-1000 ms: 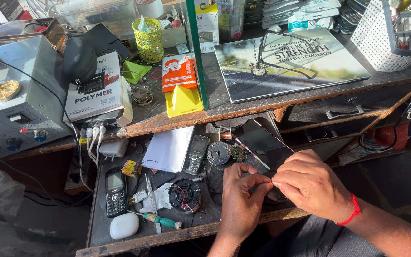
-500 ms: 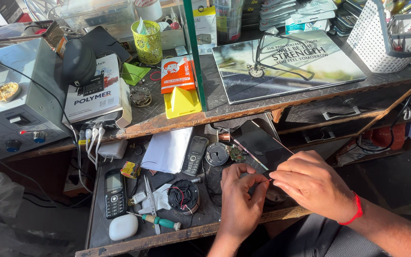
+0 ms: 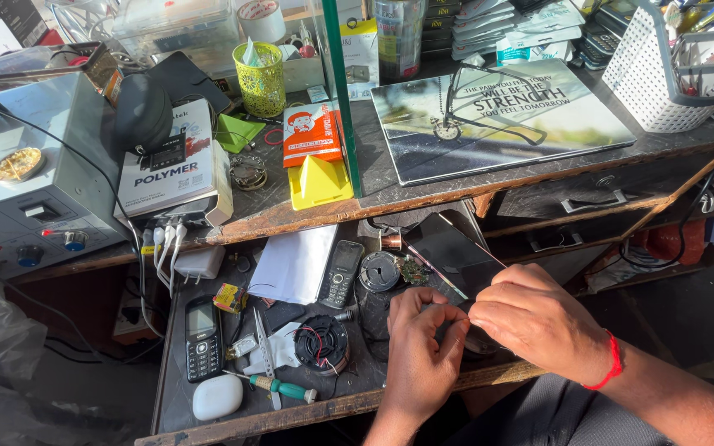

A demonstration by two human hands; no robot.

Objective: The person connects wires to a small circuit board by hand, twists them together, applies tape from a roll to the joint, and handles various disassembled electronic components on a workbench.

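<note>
Both hands meet over the front of the lower counter (image 3: pixel 208 413): the left hand (image 3: pixel 419 355) and the right hand (image 3: pixel 539 322) have their fingertips pinched together on something too small to make out, so each grip is closed, and I cannot tell on what. Just behind them a dark smartphone (image 3: pixel 456 256) lies tilted, its near edge touching the right hand. To the left lie a small round fan (image 3: pixel 321 343), a black keypad phone (image 3: pixel 202 339), a green-handled screwdriver (image 3: pixel 278 386) and a white oval case (image 3: pixel 217 397), all well apart from the hands.
</note>
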